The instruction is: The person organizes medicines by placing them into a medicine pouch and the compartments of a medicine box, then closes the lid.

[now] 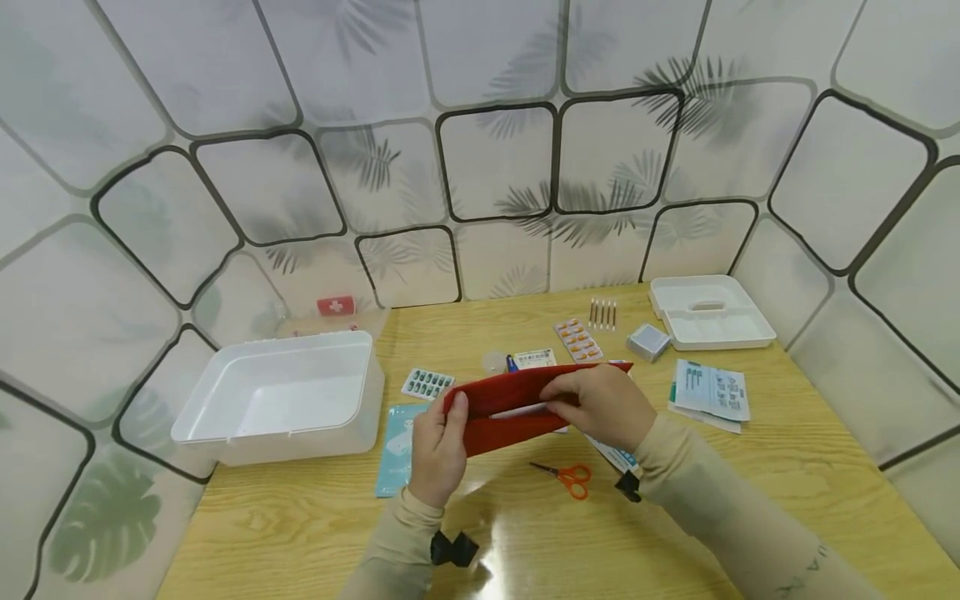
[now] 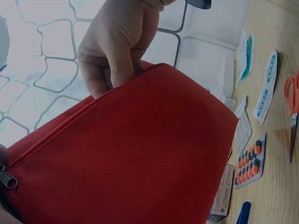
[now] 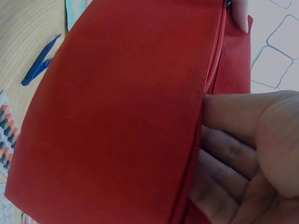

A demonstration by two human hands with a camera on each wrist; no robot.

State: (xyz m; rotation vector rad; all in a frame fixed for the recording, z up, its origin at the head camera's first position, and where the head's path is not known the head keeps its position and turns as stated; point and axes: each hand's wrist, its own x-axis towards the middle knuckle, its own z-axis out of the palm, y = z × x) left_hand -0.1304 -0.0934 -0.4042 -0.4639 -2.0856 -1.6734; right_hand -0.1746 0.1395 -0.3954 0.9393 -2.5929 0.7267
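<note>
Red zip pouch (image 1: 525,404): held above the wooden table (image 1: 525,533), between both hands, zip edge uppermost and partly open. Left hand (image 1: 437,450): gripping the pouch's left end, thumb by the zip pull. Right hand (image 1: 600,407): gripping the top edge near the middle, fingers tucked into the opening.

On the table: orange scissors (image 1: 564,477) just below the pouch; white box (image 1: 281,396) to the left; white tray (image 1: 708,310) at far right; orange pill strip (image 1: 578,339), green pill strip (image 1: 427,384), leaflet (image 1: 711,390), blue packet (image 1: 397,446) scattered around.
</note>
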